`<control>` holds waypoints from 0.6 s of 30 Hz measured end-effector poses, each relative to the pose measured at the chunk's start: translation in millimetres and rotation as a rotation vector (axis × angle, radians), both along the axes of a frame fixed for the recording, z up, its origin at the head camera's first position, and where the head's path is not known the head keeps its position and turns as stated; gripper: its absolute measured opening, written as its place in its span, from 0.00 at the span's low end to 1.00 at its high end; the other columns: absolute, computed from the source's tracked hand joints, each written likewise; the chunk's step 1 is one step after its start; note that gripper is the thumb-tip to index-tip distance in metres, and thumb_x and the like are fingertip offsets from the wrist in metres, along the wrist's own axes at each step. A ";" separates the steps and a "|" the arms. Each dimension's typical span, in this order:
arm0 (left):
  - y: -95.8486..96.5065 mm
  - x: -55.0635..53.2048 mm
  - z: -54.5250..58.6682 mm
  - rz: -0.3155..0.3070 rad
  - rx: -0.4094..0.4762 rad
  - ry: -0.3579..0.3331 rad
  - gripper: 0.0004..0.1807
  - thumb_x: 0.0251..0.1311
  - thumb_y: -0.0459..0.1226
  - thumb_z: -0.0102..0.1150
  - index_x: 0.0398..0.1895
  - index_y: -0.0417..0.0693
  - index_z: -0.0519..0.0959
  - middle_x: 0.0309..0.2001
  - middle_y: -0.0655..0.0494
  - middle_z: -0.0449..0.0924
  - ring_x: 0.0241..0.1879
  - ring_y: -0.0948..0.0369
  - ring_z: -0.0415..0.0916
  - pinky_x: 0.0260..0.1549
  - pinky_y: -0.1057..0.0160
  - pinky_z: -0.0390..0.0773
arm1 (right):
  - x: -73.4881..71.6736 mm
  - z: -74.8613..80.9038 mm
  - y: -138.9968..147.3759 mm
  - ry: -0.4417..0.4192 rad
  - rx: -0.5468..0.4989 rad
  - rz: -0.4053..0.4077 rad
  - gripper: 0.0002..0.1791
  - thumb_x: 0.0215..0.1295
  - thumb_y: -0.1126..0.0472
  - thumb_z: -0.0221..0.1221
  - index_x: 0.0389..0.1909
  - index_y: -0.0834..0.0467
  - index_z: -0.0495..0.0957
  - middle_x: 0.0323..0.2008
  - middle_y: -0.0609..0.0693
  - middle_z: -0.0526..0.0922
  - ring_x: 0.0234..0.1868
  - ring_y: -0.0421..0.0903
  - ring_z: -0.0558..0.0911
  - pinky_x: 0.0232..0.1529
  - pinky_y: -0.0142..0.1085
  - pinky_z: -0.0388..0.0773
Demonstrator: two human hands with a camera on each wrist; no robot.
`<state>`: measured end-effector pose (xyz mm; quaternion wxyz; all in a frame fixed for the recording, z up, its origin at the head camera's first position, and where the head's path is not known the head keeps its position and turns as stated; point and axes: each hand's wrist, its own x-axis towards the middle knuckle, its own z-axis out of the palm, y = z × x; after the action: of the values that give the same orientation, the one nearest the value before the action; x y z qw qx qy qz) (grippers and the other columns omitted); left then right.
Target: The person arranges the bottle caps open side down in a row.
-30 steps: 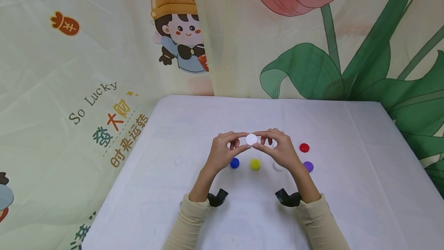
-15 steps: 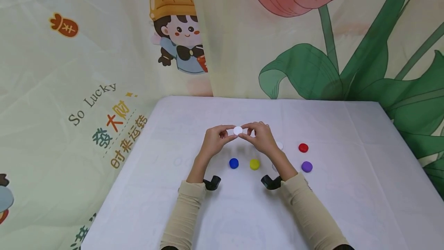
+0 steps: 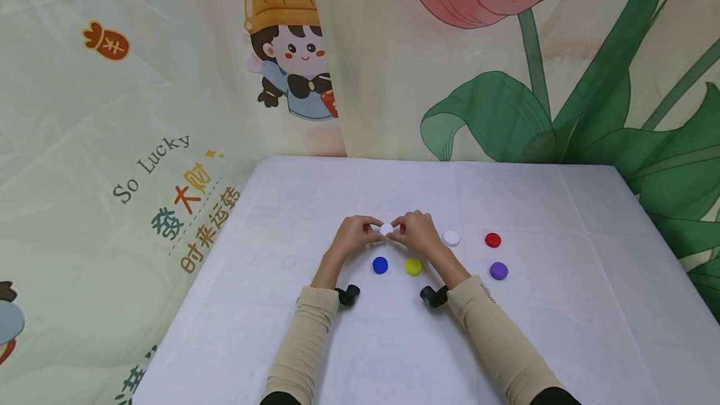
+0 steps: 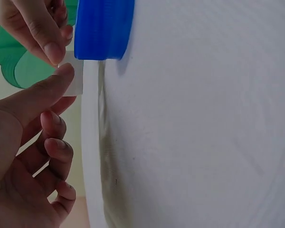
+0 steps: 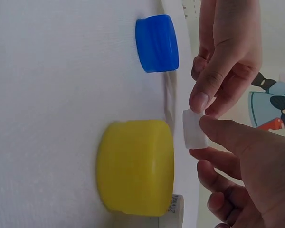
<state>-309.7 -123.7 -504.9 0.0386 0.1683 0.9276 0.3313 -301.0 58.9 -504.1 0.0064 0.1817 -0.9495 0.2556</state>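
Note:
Between both hands is a small white round cap (image 3: 386, 230). My left hand (image 3: 353, 234) pinches its left side with thumb and index finger, the other fingers curled loosely. The right hand (image 3: 417, 231) pinches the opposite side the same way. In the right wrist view the white cap (image 5: 194, 130) stands on edge between the thumbs. Nearer the body lie a blue cap (image 3: 380, 265) and a yellow cap (image 3: 413, 267). Whether the held cap touches the table cannot be told.
Right of the hands a second white cap (image 3: 451, 238) lies on the white tablecloth (image 3: 562, 330). Farther right are a red cap (image 3: 492, 240) and a purple cap (image 3: 499, 270). A printed cloth (image 3: 371, 80) hangs behind the table's far edge.
Both hands moved left and away with the white cap, then came down lower towards the table. The other caps stayed where they were.

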 end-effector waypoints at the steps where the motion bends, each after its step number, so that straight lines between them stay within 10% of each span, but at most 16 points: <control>1: 0.2 -0.3 -0.6 0.001 -0.012 0.001 0.16 0.44 0.42 0.68 0.38 0.48 0.82 0.16 0.60 0.71 0.16 0.66 0.63 0.17 0.70 0.63 | 0.2 -0.4 -0.8 0.002 0.013 0.004 0.17 0.52 0.48 0.62 0.39 0.54 0.83 0.15 0.42 0.71 0.25 0.43 0.67 0.31 0.36 0.57; 18: -2.4 0.7 1.1 0.052 -0.155 -0.061 0.16 0.43 0.42 0.69 0.39 0.51 0.82 0.19 0.59 0.72 0.20 0.64 0.66 0.23 0.68 0.64 | 5.7 -1.9 -0.8 -0.064 0.108 -0.013 0.20 0.53 0.49 0.61 0.46 0.53 0.80 0.21 0.44 0.72 0.30 0.44 0.67 0.34 0.36 0.59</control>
<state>-309.0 -126.1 -503.9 0.0711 0.1305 0.9529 0.2645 -295.3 58.1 -506.0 -0.0323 0.1673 -0.9628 0.2095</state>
